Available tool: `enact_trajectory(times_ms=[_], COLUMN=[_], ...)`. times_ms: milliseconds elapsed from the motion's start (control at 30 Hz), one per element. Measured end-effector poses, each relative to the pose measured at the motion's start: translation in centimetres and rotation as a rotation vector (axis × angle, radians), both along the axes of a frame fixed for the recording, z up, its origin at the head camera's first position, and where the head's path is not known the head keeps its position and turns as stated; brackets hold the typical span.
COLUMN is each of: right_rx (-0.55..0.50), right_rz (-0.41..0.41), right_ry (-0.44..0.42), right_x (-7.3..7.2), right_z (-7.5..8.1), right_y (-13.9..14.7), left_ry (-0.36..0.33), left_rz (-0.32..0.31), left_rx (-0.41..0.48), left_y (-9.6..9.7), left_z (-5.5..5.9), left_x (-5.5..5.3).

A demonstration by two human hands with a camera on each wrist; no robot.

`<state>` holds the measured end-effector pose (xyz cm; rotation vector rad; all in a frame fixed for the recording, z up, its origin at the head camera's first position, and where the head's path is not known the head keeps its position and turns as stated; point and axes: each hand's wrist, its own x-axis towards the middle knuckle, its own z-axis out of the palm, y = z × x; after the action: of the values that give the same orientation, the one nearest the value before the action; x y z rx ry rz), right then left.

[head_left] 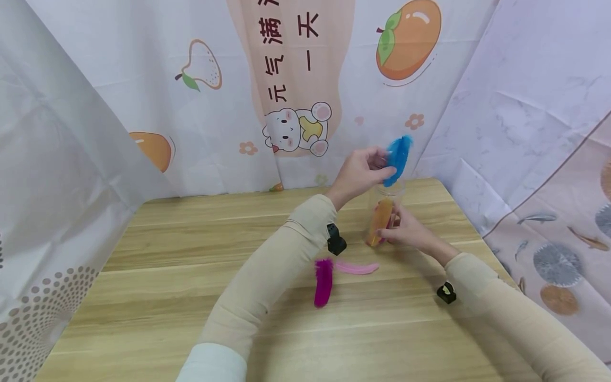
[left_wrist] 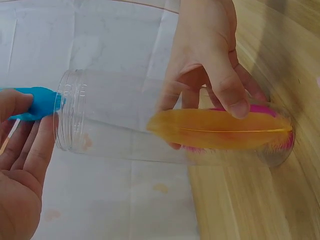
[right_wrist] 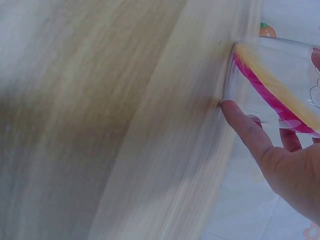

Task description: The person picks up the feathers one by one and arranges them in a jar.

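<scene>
- Now the left hand (head_left: 361,172) pinches the blue feather (head_left: 400,159) between thumb and fingers, its lower end at the jar's mouth; whether it is inside, I cannot tell.
- The right hand (head_left: 412,232) has thumb and fingers curved round the clear jar (left_wrist: 117,115), low down, near its base on the table (head_left: 191,265).
- Inside stand an orange feather (left_wrist: 215,129) and a magenta one (right_wrist: 266,93).
- Nearer the person, a purple feather (head_left: 324,284) and a pink feather (head_left: 357,269) lie flat.

From the head, one camera looks forward and down across the table (head_left: 181,276); both wrist views, much nearer, share the jar (left_wrist: 117,122), upper right in the right one's frame.
</scene>
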<state>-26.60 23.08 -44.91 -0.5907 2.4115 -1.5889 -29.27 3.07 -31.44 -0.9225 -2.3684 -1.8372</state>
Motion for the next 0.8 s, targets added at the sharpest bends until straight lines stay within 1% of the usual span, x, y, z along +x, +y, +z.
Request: enact_trajectory(times_ms=[233, 567, 667, 800], right_rx=[0.008, 0.001, 0.000, 0.003], right_rz=[-0.001, -0.002, -0.005, -0.005], right_ry=[-0.007, -0.001, 0.003, 0.007], right_x=[-0.04, -0.07, -0.04, 0.11], right_z=[0.06, 0.00, 0.03, 0.19], right_y=[0.06, -0.04, -0.11, -0.17], left_ry=[0.045, 0.045, 0.087, 0.179], left_rz=[0.004, 0.012, 0.010, 0.020], left_rx=[-0.023, -0.037, -0.087, -0.216], left_y=[-0.03, -0.22, -0.13, 0.21], left_z=[-0.09, -0.12, -0.16, -0.01], left_x=[-0.11, -0.07, -0.07, 0.09])
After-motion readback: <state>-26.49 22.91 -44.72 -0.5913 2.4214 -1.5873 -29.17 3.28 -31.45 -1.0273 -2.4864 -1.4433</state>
